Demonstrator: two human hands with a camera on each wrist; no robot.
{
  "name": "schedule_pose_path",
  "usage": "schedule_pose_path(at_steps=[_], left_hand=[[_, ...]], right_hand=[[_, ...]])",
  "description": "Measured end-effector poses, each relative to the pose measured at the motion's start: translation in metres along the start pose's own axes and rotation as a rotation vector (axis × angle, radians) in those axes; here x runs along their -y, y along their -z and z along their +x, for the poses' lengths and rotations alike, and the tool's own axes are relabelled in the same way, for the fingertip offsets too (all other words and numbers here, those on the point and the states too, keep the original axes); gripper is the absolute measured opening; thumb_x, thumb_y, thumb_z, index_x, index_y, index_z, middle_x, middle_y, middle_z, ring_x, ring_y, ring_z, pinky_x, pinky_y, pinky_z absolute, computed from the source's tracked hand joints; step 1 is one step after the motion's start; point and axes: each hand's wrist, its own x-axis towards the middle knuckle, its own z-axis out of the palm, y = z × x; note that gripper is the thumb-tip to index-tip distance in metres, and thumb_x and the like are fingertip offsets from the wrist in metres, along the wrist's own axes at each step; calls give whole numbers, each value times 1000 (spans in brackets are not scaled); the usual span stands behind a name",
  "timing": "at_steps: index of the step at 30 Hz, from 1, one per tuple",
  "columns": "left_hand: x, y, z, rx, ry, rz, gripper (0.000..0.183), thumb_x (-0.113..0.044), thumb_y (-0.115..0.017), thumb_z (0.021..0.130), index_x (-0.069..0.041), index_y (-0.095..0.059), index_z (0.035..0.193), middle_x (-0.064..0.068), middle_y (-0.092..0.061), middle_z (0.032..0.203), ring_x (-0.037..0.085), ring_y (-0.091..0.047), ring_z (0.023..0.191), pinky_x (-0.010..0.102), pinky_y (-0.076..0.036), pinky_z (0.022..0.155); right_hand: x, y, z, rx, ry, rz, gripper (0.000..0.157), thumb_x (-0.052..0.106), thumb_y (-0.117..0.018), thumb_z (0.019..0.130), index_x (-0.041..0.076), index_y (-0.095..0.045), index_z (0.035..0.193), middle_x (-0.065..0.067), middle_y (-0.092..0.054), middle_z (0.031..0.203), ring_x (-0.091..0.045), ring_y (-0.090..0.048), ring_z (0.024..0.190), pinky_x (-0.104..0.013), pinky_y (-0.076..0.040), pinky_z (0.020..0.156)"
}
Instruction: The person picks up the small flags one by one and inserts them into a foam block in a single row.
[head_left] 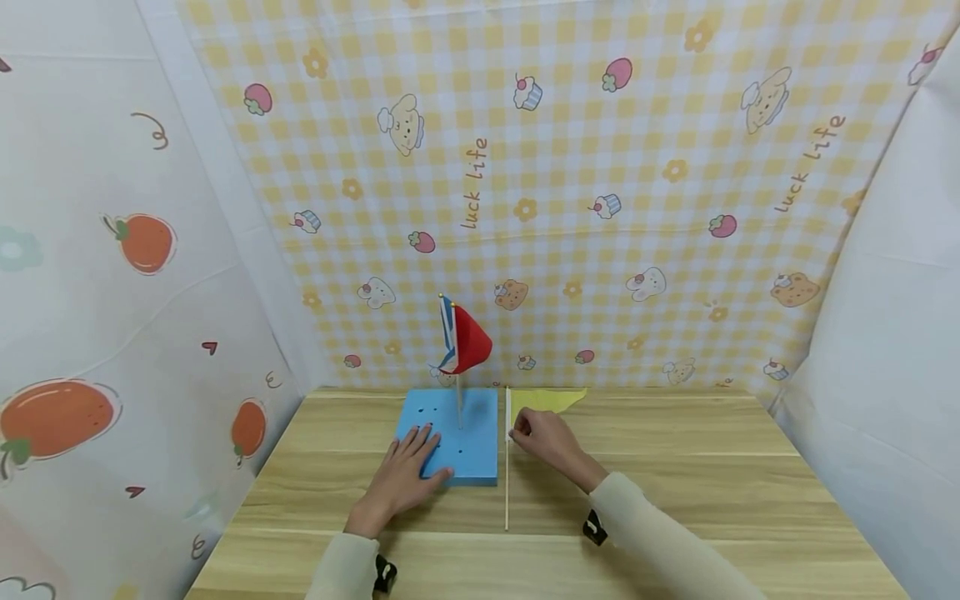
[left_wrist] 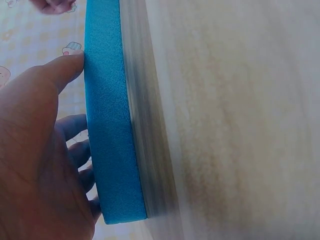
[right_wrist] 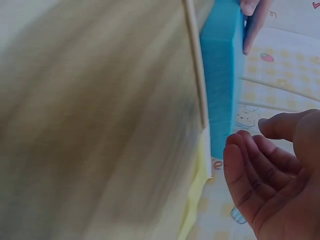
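Note:
My left hand [head_left: 407, 469] rests spread on the near left part of a blue foam block [head_left: 476, 454], whose top has several small holes. A red flag [head_left: 471, 340] and a blue-and-white flag [head_left: 447, 325] stand up from the block on thin sticks. Just right of the block, a yellow triangular flag [head_left: 547, 400] lies on the table with its wooden stick [head_left: 507, 492] pointing toward me. My right hand [head_left: 551, 437] hovers at the yellow flag, over its cloth near the stick. In the right wrist view, a gap shows between its thumb and loosely bent fingers [right_wrist: 237, 170], with nothing held.
The wood-grain table [head_left: 675, 483] extends to both sides and in front. Behind it hangs a yellow checked cloth [head_left: 570, 167] with printed cartoons, and white cloth closes in the left and right sides. A black strap [head_left: 595, 527] is at the right wrist.

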Motion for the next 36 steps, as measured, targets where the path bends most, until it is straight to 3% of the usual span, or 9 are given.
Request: schedule_pose_path(at_steps=[7,16,24,27,32,36], left_hand=[[-1,1,0,1,4,7,78,-56,-63,102,-10,-45,163,13,-31,175,40,-22,165,68,-16,131],[-1,0,0,-2,11,-7,78,-56,-63,102,-10,-46,162,13,-32,175,40,-22,165,68,-15,131],[-2,-1,0,-2,18,-10,78,-56,-63,102,-10,-46,163,13,-32,175,39,-21,165,68,-15,131],[-2,-1,0,-4,17,-15,78,-56,-63,102,-10,-46,162,13,-32,175,40,-21,165,68,-15,131],[-2,-1,0,-3,12,-15,78,-57,-62,102,-9,-46,162,13,-32,175,40,-21,165,68,-14,131],[-1,-1,0,-19,-4,-23,78,-55,-64,102,-8,-47,161,15,-34,174,42,-23,164,70,-16,130]], right_hand=[[-9,-9,-16,79,-65,7,24,19,-75,100,12,-67,78,3,-62,70,-8,-50,58,-24,-40,53],[-7,-26,-23,91,-131,2,44,29,-72,101,17,-52,64,8,-43,55,-8,-40,50,-25,-31,49],[-3,-38,-23,76,-180,-28,40,34,-78,94,16,-56,65,5,-49,58,-10,-44,51,-27,-32,46],[-4,-38,-23,85,-185,-38,38,29,-78,92,16,-56,65,6,-49,56,-10,-44,50,-27,-32,45],[-6,-32,-24,109,-197,-13,49,15,-73,89,21,-43,50,12,-32,44,-7,-33,41,-24,-24,41],[-6,-28,-24,110,-216,16,51,9,-70,86,21,-41,46,12,-36,38,-3,-36,33,-20,-28,36]])
